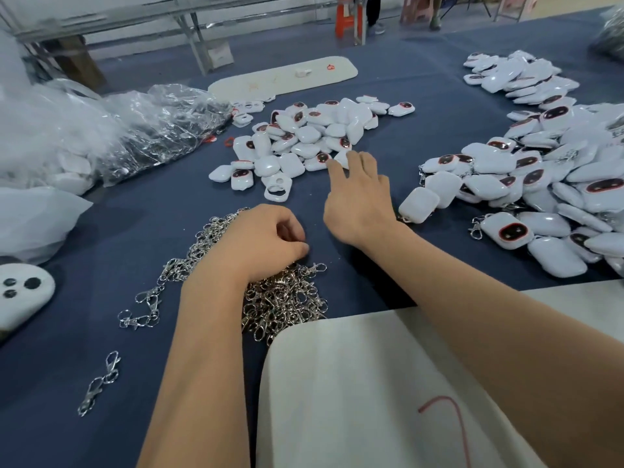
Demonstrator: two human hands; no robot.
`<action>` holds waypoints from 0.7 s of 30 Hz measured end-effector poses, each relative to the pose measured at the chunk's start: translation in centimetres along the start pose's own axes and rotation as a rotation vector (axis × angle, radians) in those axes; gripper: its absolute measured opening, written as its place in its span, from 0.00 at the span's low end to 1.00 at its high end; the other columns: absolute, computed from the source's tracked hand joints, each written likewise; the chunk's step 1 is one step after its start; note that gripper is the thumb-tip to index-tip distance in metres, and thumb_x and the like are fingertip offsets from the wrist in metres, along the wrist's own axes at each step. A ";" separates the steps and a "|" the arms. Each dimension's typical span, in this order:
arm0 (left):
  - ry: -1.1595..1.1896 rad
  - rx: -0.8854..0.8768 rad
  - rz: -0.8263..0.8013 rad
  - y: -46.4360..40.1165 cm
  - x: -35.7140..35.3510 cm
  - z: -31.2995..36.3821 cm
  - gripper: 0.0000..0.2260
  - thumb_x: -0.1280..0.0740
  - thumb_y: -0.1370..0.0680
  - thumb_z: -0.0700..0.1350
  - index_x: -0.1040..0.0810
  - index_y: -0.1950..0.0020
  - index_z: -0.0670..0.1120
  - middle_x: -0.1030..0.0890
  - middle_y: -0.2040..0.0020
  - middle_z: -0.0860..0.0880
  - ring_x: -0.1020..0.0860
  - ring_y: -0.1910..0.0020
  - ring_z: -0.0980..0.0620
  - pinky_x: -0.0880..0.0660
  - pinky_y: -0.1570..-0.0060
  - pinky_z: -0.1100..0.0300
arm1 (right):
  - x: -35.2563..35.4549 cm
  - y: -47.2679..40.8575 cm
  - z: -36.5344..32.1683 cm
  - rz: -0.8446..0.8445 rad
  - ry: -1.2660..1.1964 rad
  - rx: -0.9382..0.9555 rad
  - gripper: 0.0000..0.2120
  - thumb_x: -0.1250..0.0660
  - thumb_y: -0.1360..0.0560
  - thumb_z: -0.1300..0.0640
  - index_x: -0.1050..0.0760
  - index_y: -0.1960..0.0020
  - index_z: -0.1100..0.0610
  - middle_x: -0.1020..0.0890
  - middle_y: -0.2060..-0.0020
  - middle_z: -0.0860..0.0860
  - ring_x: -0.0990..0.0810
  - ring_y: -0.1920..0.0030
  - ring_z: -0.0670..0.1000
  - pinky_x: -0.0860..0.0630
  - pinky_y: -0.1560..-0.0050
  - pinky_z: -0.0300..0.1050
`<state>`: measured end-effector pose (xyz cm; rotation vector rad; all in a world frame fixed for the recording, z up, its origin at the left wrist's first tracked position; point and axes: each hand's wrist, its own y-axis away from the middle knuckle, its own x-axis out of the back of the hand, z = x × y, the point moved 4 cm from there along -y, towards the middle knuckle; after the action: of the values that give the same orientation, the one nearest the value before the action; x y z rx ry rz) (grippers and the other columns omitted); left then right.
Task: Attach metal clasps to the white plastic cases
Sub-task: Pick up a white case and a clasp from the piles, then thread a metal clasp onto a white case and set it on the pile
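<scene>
Dark blue cloth covers the table [101,238], which fills most of the frame. Centre frame: loose pile of white plastic cases [304,140], several showing dark oval windows rimmed in red. Right edge: larger heap of cases [540,184]; metal clasps visible on a few along its near edge. Upper right: a further small heap [513,76].

Lower centre: tangled mound of silver metal clasps [283,298], with strays trailing toward the lower left, one lone clasp [99,383] well apart from the mound.

Left hand [260,241] sits over the top of the clasp mound, fingers curled inward, thumb and forefinger drawn together; cannot tell whether a clasp is pinched between them. Right hand [358,197] reaches toward the near edge of the centre pile, fingers spread and fairly straight, fingertips [351,157] touching or just over a case at that edge; nothing gripped.

Left of frame: crumpled clear plastic bags [141,126]. Upper centre: pale oblong pad [283,77]. Lower right: white fabric [364,383] with a red line, under the right forearm.
</scene>
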<state>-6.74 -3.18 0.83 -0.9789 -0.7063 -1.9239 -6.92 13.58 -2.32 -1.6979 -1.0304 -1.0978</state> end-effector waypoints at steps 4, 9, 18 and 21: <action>0.011 -0.065 -0.141 0.3 -0.7 0.5 0.11 0.17 0.34 0.52 0.17 0.59 0.52 0.18 0.59 0.53 0.24 0.62 0.54 0.26 0.57 0.58 | -1.2 -1.0 0.0 -0.069 0.017 0.015 0.31 0.43 0.20 0.53 0.44 0.18 0.53 0.44 0.19 0.59 0.48 0.19 0.61 0.42 0.25 0.60; 0.023 -0.064 -0.136 0.3 -1.1 0.6 0.08 0.18 0.32 0.45 0.17 0.65 0.51 0.21 0.71 0.59 0.27 0.71 0.61 0.30 0.62 0.62 | 0.1 0.0 -0.3 0.186 0.052 0.001 0.22 0.36 0.22 0.47 0.29 0.31 0.55 0.32 0.33 0.58 0.33 0.35 0.60 0.32 0.43 0.54; 0.348 -0.018 0.231 -0.7 -1.8 0.8 0.08 0.22 0.27 0.41 0.19 0.62 0.48 0.17 0.67 0.48 0.19 0.69 0.54 0.22 0.62 0.59 | 0.6 0.5 -0.2 0.155 0.021 0.012 0.18 0.40 0.16 0.49 0.31 0.32 0.59 0.28 0.35 0.59 0.31 0.36 0.60 0.30 0.42 0.53; 0.626 0.033 0.286 -0.8 -2.1 0.9 0.09 0.25 0.25 0.36 0.22 0.60 0.44 0.18 0.69 0.46 0.15 0.68 0.49 0.19 0.56 0.52 | 1.5 1.9 0.0 0.241 -0.237 0.020 0.15 0.46 0.14 0.52 0.29 0.34 0.60 0.24 0.44 0.59 0.26 0.45 0.60 0.32 0.49 0.52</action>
<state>-6.35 -1.17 -0.54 -0.3829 -0.2174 -1.8088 -4.71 13.24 -1.28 -1.9122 -0.9452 -0.7429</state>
